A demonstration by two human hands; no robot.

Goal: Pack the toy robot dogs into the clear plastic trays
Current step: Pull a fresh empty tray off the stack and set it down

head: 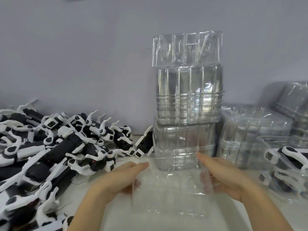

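both hands grip one clear plastic tray [168, 195] low over the white bench [250, 212]: the left hand [123, 179] pinches its left edge, the right hand [221, 175] its right edge, fingers curled beneath. the toy robot dogs [55, 147] lie heaped at left. a tall stack of trays [188, 97] stands just behind, and a packed tray [286, 164] sits at right.

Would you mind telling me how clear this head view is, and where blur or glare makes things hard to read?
Head view: the tall tray stack carries bright glare streaks; the clear tray held between the left hand and right hand is faint and motion-smeared; the packed trays at the right edge are blurred; the toy dog pile reads sharpest; wide-angle bending shows toward the edges.
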